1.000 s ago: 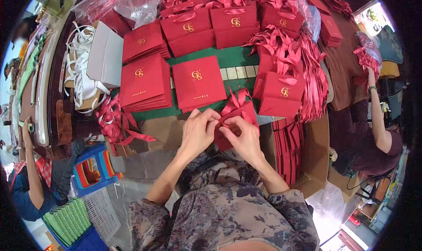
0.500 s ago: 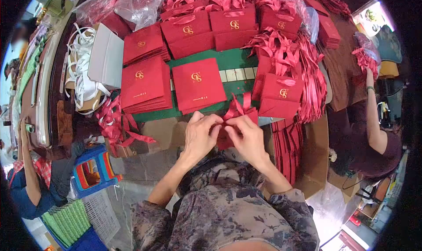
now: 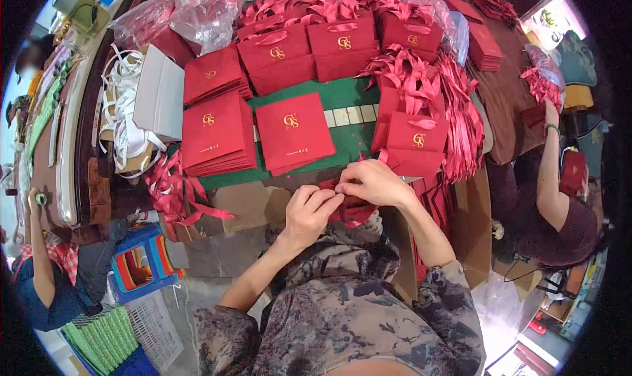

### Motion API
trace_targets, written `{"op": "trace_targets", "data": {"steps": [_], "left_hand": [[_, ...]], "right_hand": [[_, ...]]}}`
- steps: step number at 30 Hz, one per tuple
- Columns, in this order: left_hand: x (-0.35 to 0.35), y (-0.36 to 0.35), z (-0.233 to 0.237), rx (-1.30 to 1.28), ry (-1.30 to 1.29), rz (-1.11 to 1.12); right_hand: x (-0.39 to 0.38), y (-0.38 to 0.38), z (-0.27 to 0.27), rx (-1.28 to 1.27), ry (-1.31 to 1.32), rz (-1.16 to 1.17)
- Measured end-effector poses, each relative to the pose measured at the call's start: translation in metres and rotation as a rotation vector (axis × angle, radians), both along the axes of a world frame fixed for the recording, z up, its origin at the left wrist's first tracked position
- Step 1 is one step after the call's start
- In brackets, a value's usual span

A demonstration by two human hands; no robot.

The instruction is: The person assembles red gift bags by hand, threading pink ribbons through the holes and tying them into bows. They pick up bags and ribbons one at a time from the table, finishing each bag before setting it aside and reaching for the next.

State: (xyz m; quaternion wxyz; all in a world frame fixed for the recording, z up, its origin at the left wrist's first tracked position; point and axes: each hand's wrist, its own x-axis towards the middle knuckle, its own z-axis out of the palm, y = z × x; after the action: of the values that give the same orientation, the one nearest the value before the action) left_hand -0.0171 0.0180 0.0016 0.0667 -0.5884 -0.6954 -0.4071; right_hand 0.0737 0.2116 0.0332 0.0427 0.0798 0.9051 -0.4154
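Note:
Close to my lap, at the table's near edge, both hands meet over a red gift bag (image 3: 356, 213). The fingers of my left hand (image 3: 308, 213) are closed at its left side. My right hand (image 3: 376, 182) pinches at its top, thumb and fingertips together. Much of this bag, and any ribbon at it, lies hidden beneath my fingers. Just beyond my hands, a flat red bag with a gold logo (image 3: 294, 131) rests on the green mat (image 3: 350, 98). To its left is a stack of similar flat bags (image 3: 217, 134).
Finished-looking bags with ribbon handles (image 3: 415, 139) stand at right, beside hanging red ribbons (image 3: 454, 122). Loose ribbons (image 3: 176, 188) and a box of white straps (image 3: 160, 93) are at left. A cardboard box (image 3: 471, 224) is by my right elbow. People work on either side.
My right hand has moved slightly up, and my left hand down. The bag between them has come nearer my body and its ribbon loop no longer shows above my fingers.

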Motion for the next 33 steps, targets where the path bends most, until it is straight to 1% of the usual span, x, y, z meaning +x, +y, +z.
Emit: {"op": "trace_targets", "data": {"steps": [4,6,7,8,9,10,12,13,14,15,17,18,19,21,22,24,25,28,30,31,32,33], "left_hand": [[-0.002,0.003,-0.004,0.004,-0.001,0.004],[-0.002,0.005,-0.003,-0.003,-0.021,0.011],[-0.002,0.006,-0.003,-0.021,-0.087,0.029],[-0.002,0.007,-0.001,-0.038,-0.151,0.047],[-0.003,0.008,0.000,-0.037,-0.151,0.046],[-0.006,0.009,0.002,-0.062,-0.194,0.045],[-0.010,0.010,0.009,-0.086,-0.238,0.043],[-0.012,0.011,0.013,-0.141,-0.278,0.045],[-0.015,0.011,0.016,-0.198,-0.319,0.047],[-0.015,0.008,0.017,-0.244,-0.375,0.018],[-0.011,0.005,0.011,-0.245,-0.397,0.016],[-0.011,0.006,0.014,-0.246,-0.419,0.014],[-0.008,0.009,0.018,-0.251,-0.419,0.009],[0.000,0.017,0.026,-0.211,-0.626,0.172],[-0.002,0.021,0.021,-0.212,-0.629,0.165],[-0.009,0.027,0.006,-0.268,-0.397,0.156],[-0.007,0.030,0.002,-0.281,-0.496,0.173],[-0.006,0.034,-0.005,-0.214,-0.559,0.204],[-0.006,0.035,-0.005,-0.240,-0.591,0.215],[-0.006,0.035,-0.005,-0.264,-0.622,0.228],[-0.006,0.035,-0.005,-0.266,-0.622,0.229],[-0.006,0.035,-0.005,-0.264,-0.615,0.224]], "right_hand": [[-0.002,0.004,-0.006,-0.079,0.003,0.020],[-0.001,0.001,-0.012,-0.152,0.005,-0.086],[0.000,-0.001,-0.013,-0.153,0.005,-0.088],[0.001,-0.003,-0.014,-0.216,-0.031,-0.162],[0.002,-0.005,-0.016,-0.279,-0.068,-0.235],[0.003,-0.008,-0.021,-0.278,-0.067,-0.237],[0.003,-0.013,-0.030,-0.382,-0.035,-0.348],[0.003,-0.014,-0.030,-0.302,0.030,-0.330],[0.003,-0.012,-0.029,-0.302,0.031,-0.333],[0.002,-0.007,-0.029,-0.386,0.053,-0.438],[0.000,-0.001,-0.030,-0.558,0.103,-0.648],[-0.001,-0.001,-0.031,-0.561,0.106,-0.652],[0.000,-0.003,-0.032,-0.533,0.112,-0.589],[0.001,-0.009,-0.034,-0.469,0.173,-0.498],[0.002,-0.010,-0.035,-0.495,0.136,-0.483],[0.000,-0.013,-0.037,-0.518,0.185,-0.469],[0.000,-0.012,-0.035,-0.518,0.186,-0.468],[0.006,-0.007,-0.021,-0.467,0.172,-0.498],[0.015,-0.003,-0.009,-0.024,0.266,-0.591],[0.018,-0.002,-0.001,0.087,0.232,-0.625],[0.020,-0.004,-0.002,0.086,0.230,-0.625],[0.022,-0.006,-0.004,0.159,0.192,-0.622]]}}
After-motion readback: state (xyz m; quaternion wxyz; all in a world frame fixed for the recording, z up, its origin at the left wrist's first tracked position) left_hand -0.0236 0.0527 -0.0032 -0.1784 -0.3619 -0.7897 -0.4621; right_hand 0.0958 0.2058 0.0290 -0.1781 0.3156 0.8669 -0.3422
